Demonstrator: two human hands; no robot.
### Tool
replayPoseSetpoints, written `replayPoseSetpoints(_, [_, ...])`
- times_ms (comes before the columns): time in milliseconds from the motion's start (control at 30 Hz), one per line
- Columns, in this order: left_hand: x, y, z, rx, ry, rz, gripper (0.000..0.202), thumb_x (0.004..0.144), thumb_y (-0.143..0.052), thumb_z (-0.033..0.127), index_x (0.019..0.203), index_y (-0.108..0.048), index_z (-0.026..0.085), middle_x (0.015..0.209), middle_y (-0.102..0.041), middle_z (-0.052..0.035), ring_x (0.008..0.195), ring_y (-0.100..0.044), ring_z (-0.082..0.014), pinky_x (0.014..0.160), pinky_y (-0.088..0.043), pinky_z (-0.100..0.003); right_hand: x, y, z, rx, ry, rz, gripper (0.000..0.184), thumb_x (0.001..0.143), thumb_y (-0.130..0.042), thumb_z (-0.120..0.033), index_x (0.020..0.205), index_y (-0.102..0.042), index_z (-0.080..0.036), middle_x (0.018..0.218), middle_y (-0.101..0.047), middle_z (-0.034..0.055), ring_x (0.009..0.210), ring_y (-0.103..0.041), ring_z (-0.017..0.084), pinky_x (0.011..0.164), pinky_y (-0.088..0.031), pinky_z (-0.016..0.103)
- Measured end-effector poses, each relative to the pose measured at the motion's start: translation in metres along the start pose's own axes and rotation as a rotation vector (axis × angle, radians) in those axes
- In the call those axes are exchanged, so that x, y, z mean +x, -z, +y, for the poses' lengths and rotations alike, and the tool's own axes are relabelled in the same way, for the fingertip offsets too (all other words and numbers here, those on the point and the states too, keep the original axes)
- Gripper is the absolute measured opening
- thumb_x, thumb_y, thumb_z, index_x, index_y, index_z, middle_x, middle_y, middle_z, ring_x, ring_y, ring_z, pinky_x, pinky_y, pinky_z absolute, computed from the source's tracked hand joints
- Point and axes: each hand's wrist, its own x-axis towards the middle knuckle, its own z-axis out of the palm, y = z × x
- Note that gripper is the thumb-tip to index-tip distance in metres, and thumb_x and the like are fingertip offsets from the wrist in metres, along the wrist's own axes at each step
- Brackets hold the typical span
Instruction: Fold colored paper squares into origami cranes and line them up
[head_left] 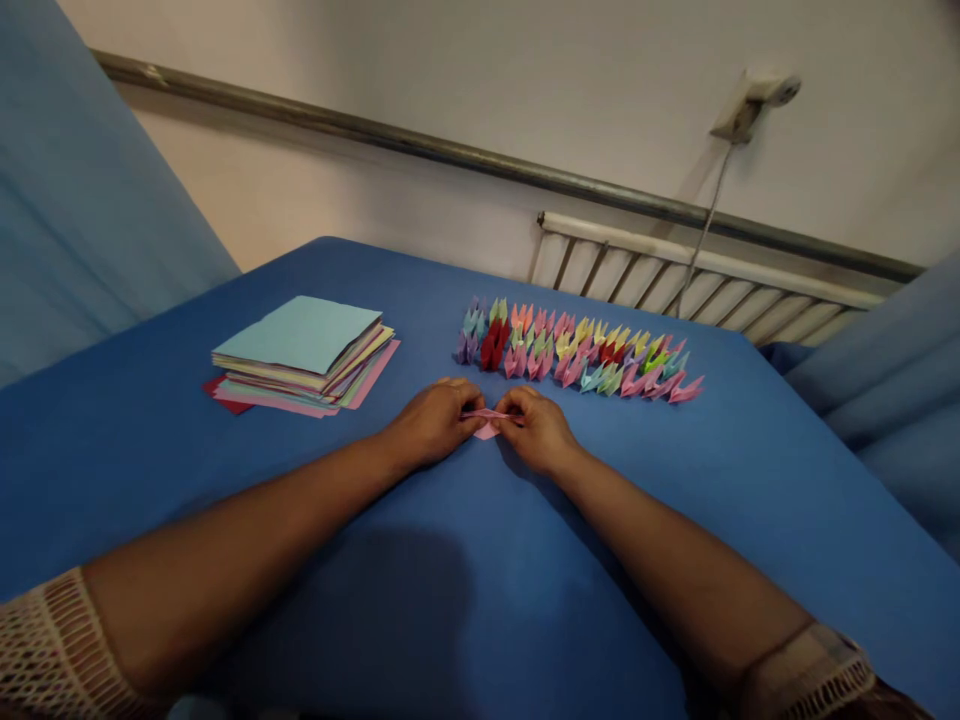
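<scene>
Between my two hands is a small piece of folded pink origami paper (487, 430), low over the blue tabletop. My left hand (435, 420) pinches its left side between thumb and fingers. On the opposite side, my right hand (541, 428) grips it in the same way. The paper's lower part shows as a small point below the fingertips, while its ends are hidden by the fingers. Just beyond my hands stand rows of folded paper cranes (539, 355) in pink, red, yellow, green, blue and purple.
A stack of square coloured paper (300, 335), light blue on top, lies left of my hands on the blue-covered table (360, 600). Behind the table are a radiator (637, 262), a long pipe (420, 142) and a wall socket with a cord (742, 112). Blue curtains (82, 190) hang at both sides.
</scene>
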Motion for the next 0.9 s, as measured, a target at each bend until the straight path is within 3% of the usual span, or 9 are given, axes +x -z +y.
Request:
replayPoseSetpoints(100, [-0.002,0.002,0.003,-0.022,0.031,0.033,0.012,0.086,-0.056,0.03,0.083,-0.061,0.02,0.075,-0.062,-0.0007,0.073,-0.056,-0.0172,0.066,-0.041,-0.029,0.0,0.004,0.0,-0.077,0.182,0.043,0.006,0.089,-0.055,-0.02,0.086,-0.06,-0.02,0.085,-0.063,0.0021,0.082,-0.057,0.016,0.076,-0.039,0.029])
replayPoseSetpoints(233, [-0.002,0.007,0.007,0.172,-0.093,0.148,0.005,0.084,-0.054,0.02,0.084,-0.059,0.019,0.083,-0.064,-0.0037,0.082,-0.056,-0.0204,0.076,-0.041,-0.034,0.001,0.015,-0.002,-0.25,0.333,0.069,0.014,0.096,-0.046,-0.022,0.093,-0.06,-0.019,0.093,-0.065,0.0056,0.091,-0.056,0.02,0.084,-0.036,0.034])
replayPoseSetpoints(333, [-0.001,0.01,0.01,0.348,-0.174,0.163,0.009,0.087,-0.05,0.019,0.086,-0.058,0.018,0.088,-0.065,-0.0066,0.087,-0.055,-0.0233,0.08,-0.039,-0.038,0.003,0.019,-0.003,-0.356,0.385,0.069,0.019,0.098,-0.041,-0.021,0.098,-0.06,-0.019,0.104,-0.066,0.0075,0.096,-0.055,0.021,0.087,-0.034,0.036])
replayPoseSetpoints(433, [-0.001,0.009,0.011,0.426,-0.204,0.077,0.015,0.091,-0.046,0.021,0.083,-0.058,0.018,0.084,-0.063,-0.0074,0.084,-0.055,-0.0244,0.077,-0.039,-0.038,0.003,0.021,-0.003,-0.473,0.413,-0.046,0.019,0.098,-0.042,-0.02,0.097,-0.062,-0.019,0.1,-0.065,0.0082,0.093,-0.054,0.022,0.085,-0.034,0.037])
replayPoseSetpoints(567, [-0.008,0.009,0.007,0.284,-0.162,-0.038,0.01,0.086,-0.048,0.015,0.083,-0.057,0.018,0.081,-0.062,-0.0053,0.082,-0.055,-0.022,0.074,-0.041,-0.034,-0.001,0.025,-0.006,-0.519,0.438,-0.23,0.017,0.095,-0.044,-0.019,0.094,-0.062,-0.017,0.089,-0.062,0.0074,0.085,-0.053,0.02,0.079,-0.035,0.035])
replayPoseSetpoints(767, [-0.018,0.016,-0.003,0.112,-0.179,-0.119,0.013,0.083,-0.055,0.024,0.094,-0.059,0.019,0.092,-0.061,-0.0051,0.089,-0.054,-0.0211,0.079,-0.042,-0.032,-0.009,0.028,-0.014,-0.395,0.403,-0.206,0.021,0.094,-0.05,-0.035,0.093,-0.061,-0.017,0.097,-0.06,0.009,0.089,-0.051,0.021,0.082,-0.038,0.036])
replayPoseSetpoints(900, [-0.014,0.017,-0.007,0.041,-0.168,-0.147,0.016,0.086,-0.054,0.031,0.095,-0.062,0.02,0.094,-0.062,-0.0047,0.089,-0.055,-0.0202,0.082,-0.042,-0.032,-0.008,0.019,-0.009,-0.324,0.361,-0.189,0.02,0.095,-0.049,-0.033,0.092,-0.06,-0.017,0.092,-0.059,0.0071,0.084,-0.052,0.019,0.077,-0.04,0.032])
